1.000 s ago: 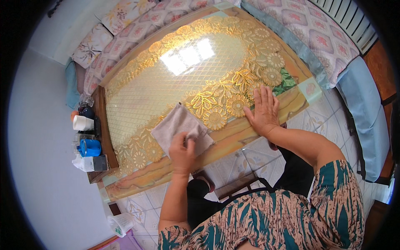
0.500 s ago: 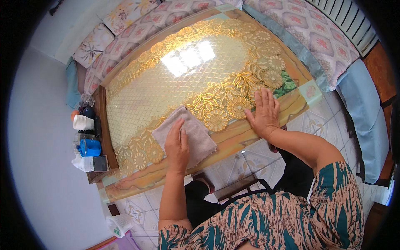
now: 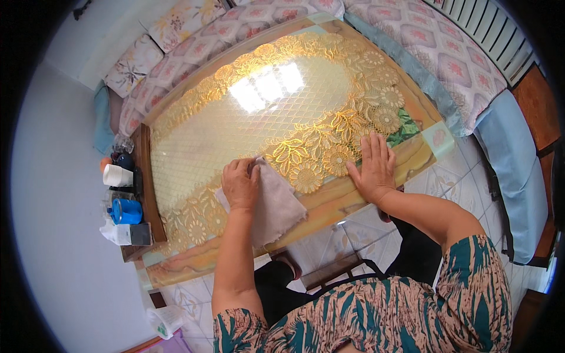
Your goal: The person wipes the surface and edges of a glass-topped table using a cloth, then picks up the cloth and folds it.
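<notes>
left hand [image 3: 240, 183]: fingers bent and closed on the far left part of the cloth, thumb lying along its fold; the tips are hidden, so how firmly they pinch cannot be told.
right hand [image 3: 376, 173]: open, palm down, fingers slightly apart, resting on the counter well to the right of the cloth and gripping nothing.
cloth [image 3: 279, 206]: pale pinkish grey, on the near side of the counter, partly under the left hand; its near corner reaches about to the near edge.
cloth risk: the loose near part could slip over that edge if the cloth were drawn nearer; a grip on one corner alone could make it bunch or twist.
counter [image 3: 329, 203]: marbled brown border around a golden lace mat [image 3: 338, 160], the top glossy.
gloss risk: the top looks slick, so the supporting palm might skid under much weight; the bright reflection [image 3: 268, 87] toward the far side could mask a mark there.
wooden tray [image 3: 148, 176]: at the left end, with white cups [image 3: 118, 175] and a blue mug [image 3: 126, 210].
tray risk: a wide leftward swing of the left arm could knock these over.
</notes>
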Available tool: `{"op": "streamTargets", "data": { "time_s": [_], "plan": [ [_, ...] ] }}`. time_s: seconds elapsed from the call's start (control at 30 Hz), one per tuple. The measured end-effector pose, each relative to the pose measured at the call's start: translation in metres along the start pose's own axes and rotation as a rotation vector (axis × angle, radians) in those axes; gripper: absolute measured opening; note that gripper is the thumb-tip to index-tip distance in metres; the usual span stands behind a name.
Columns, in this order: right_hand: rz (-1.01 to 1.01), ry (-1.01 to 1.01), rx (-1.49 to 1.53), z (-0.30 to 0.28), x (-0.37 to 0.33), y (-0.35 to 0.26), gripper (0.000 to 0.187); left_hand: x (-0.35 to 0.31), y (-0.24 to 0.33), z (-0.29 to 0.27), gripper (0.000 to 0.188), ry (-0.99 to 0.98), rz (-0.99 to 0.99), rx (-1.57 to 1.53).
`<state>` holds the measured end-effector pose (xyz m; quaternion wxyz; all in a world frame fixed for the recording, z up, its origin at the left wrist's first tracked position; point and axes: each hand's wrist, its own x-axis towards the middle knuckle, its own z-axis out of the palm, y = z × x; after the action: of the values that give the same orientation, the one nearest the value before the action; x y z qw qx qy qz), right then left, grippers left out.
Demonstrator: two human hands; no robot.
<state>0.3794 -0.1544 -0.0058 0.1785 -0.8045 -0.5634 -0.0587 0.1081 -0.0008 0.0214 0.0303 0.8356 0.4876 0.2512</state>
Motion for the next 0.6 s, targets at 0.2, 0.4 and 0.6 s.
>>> {"op": "streamTargets", "data": {
  "time_s": [0.2,0.4,0.6],
  "plan": [
    [-0.018,-0.001,-0.012,0.0,0.0,0.002,0.07,0.008,-0.017,0.005,0.01,-0.08,-0.203,-0.254],
    [-0.01,0.021,-0.015,0.002,0.001,-0.002,0.069,0.005,-0.022,0.021,0.011,0.091,-0.116,-0.106],
    [-0.005,0.001,-0.018,-0.002,0.0,0.003,0.069,-0.02,0.003,0.003,0.032,-0.062,-0.164,-0.146]
  ]
}}
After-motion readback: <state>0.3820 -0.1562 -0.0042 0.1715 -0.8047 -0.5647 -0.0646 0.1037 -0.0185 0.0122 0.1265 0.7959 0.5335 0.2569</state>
